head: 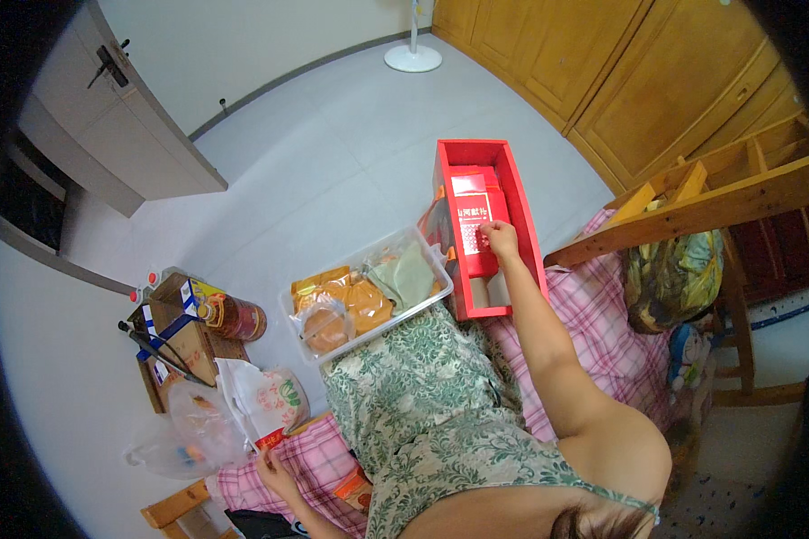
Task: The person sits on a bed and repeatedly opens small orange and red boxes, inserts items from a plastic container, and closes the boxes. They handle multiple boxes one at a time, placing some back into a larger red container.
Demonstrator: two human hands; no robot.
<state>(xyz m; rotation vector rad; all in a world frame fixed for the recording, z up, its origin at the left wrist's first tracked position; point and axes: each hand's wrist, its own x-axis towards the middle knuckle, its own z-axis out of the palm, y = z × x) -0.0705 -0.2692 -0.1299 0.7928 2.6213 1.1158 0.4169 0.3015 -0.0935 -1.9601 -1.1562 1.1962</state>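
My right hand (501,240) reaches into a long red gift box (527,249), its fingers bent at a smaller red carton (470,205) that bears gold writing; whether they grip it cannot be told. At my left, my left hand (276,473) is beside the lower edge of a white printed bag (270,401), on or just above the pink plaid cloth (317,448); its grip is unclear. On my lap rests a clear plastic bin (377,328) with orange packets (367,303), a round clear-lidded tub (327,328) and a pale green packet (404,276).
An oil bottle (236,318) and cardboard boxes (195,350) stand at the left, near a clear plastic bag (205,431). A wooden ladder (687,209) and a filled plastic bag (677,279) are at the right. Wooden cabinets (553,60) line the wall.
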